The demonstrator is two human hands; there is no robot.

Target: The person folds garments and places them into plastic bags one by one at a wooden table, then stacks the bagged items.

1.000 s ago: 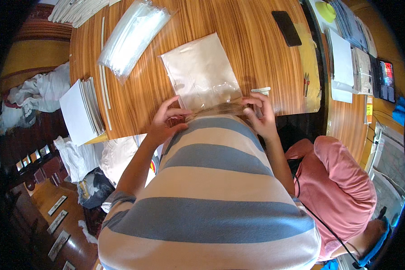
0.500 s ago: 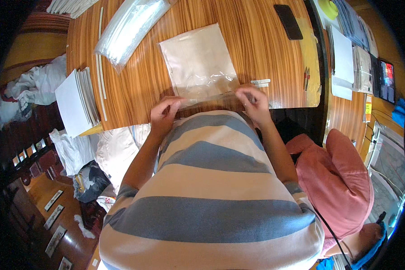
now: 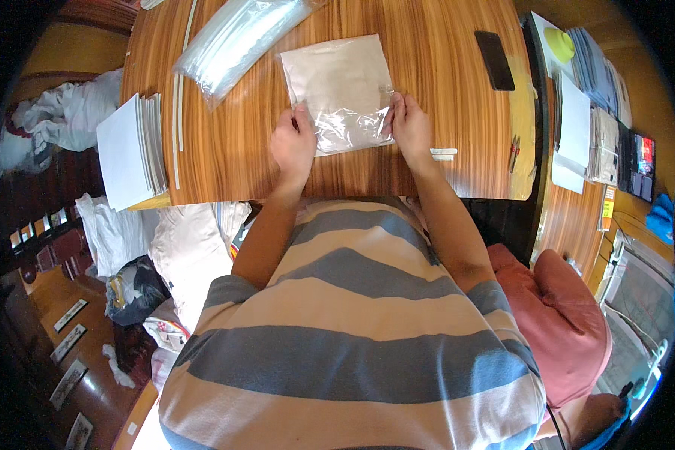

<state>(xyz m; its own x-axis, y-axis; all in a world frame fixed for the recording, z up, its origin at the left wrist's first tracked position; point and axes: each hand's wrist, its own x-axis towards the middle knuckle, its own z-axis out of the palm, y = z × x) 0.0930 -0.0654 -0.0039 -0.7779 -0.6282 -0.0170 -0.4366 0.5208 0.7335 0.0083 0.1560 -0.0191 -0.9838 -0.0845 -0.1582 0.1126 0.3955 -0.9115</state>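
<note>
A folded beige cloth in a clear plastic bag (image 3: 341, 82) lies on the wooden table in front of me. Crinkled, shiny plastic covers its near part. My left hand (image 3: 292, 146) grips the bag's left edge near the lower corner, thumb on top and the other fingers mostly hidden. At the opposite edge, my right hand (image 3: 410, 127) pinches the plastic between thumb and fingers.
A stack of clear plastic bags (image 3: 240, 45) lies at the far left of the table (image 3: 457, 97). White sheets (image 3: 131, 154) are piled at its left edge. Toward the right are a dark phone (image 3: 494, 60), small white strips (image 3: 443, 154) and red-handled snips (image 3: 514, 150). A person in red (image 3: 555, 322) sits at right.
Both hands have moved forward from the table's near edge to the bag's sides. The loose plastic end stretched between them earlier no longer sticks out toward me.
</note>
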